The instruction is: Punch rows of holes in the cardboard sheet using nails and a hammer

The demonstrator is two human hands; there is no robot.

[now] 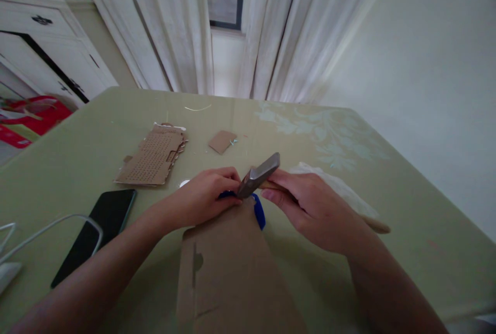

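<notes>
If the right hand (315, 205), fingers clamped on that hammer (260, 173), slips, it might bruise the left hand (203, 195), whose grip I can't tell.

Illumination dim, diffuse; brightest near the curtains (170, 29). Soft shadow on table (411, 189) beside cardboard box (232, 282). Wide-angle stretching toward edges; slight blur overall.

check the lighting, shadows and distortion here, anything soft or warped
Head view: dim, soft light, with a faint shadow on the table beside the box; head view: curtains and cabinet lean outward, wide-angle style; head view: fine detail slightly soft throughout.
</notes>
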